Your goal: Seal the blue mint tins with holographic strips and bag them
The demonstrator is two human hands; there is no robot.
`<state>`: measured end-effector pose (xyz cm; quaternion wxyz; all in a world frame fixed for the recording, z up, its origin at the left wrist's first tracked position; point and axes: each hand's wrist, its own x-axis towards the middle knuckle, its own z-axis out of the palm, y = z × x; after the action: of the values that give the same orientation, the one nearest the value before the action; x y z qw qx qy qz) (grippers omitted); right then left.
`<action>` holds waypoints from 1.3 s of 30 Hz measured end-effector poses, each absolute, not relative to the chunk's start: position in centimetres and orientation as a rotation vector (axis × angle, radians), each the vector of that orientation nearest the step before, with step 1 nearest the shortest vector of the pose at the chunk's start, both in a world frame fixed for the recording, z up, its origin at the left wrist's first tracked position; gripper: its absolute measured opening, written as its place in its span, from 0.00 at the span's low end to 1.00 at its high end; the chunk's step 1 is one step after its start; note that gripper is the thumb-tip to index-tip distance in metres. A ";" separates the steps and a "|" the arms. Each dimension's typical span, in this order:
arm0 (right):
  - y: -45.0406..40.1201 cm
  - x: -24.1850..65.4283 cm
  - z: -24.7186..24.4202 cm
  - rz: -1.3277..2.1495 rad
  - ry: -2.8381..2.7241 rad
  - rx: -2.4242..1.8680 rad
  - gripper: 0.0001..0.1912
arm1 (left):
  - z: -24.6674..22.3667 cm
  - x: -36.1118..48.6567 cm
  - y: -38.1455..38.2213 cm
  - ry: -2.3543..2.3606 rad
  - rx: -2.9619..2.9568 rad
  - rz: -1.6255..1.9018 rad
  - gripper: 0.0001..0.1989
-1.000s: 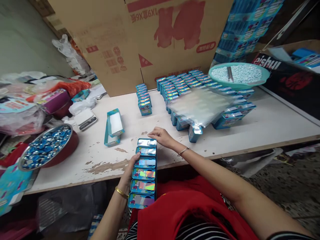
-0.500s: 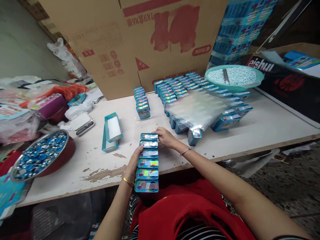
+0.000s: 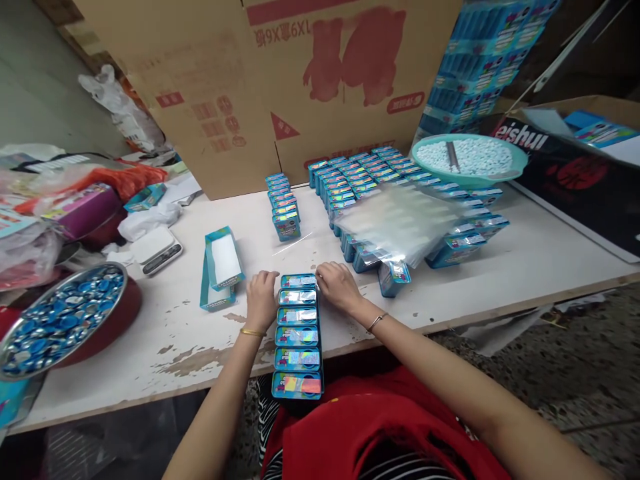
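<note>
A row of several small blue tins (image 3: 297, 337) with shiny labels on their lids runs from the table to its front edge, just before my body. At the row's far end, my left hand (image 3: 262, 299) is closed on the left side, its fingers curled and a small gap between it and the tins. My right hand (image 3: 338, 285) is closed at the right, fingertips pinched together by the corner of the farthest tin. Anything thin between the fingers of either hand is too small to make out.
Beyond my hands stand a short row of tins (image 3: 285, 217) and a larger block of them under clear plastic sheets (image 3: 400, 217). Blue card trays (image 3: 220, 267), a white scale (image 3: 156, 250) and a bowl of blue wrapped pieces (image 3: 70, 320) lie left. A basin of pale pellets (image 3: 475, 157) stands right.
My left hand has come off the side of the tin row and moved left, its fingers now curled. The right hand stays by the far corner, now more closed. The view has shifted slightly.
</note>
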<state>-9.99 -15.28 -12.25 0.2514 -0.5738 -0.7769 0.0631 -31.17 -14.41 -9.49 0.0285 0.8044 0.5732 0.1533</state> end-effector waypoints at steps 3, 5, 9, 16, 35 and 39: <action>-15.0 -10.3 -11.7 0.155 -2.050 -1.545 0.12 | -9.0 -30.5 -13.5 1.828 2.564 0.463 0.10; -15.0 -10.3 -11.4 0.184 -1.987 -1.499 0.11 | -8.7 -30.5 -13.3 1.839 2.578 0.513 0.11; -15.5 -10.1 -10.7 0.298 -1.842 -1.418 0.08 | -8.4 -31.0 -12.7 1.808 2.385 0.600 0.14; -15.7 -10.0 -9.5 0.516 -1.758 -1.503 0.07 | -7.0 -31.0 -12.2 1.794 2.263 0.448 0.13; -17.6 -11.8 -9.1 0.122 -1.900 -1.526 0.09 | -6.4 -32.2 -13.5 1.663 2.151 0.527 0.19; -18.2 -11.9 -9.2 0.049 -1.928 -1.557 0.10 | -7.0 -32.7 -14.3 1.626 2.519 0.629 0.19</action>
<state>-11.93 -18.20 -9.22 0.3253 -0.5940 -0.7355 0.0186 -32.69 -14.33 -7.02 0.0394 0.8216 0.5303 0.2052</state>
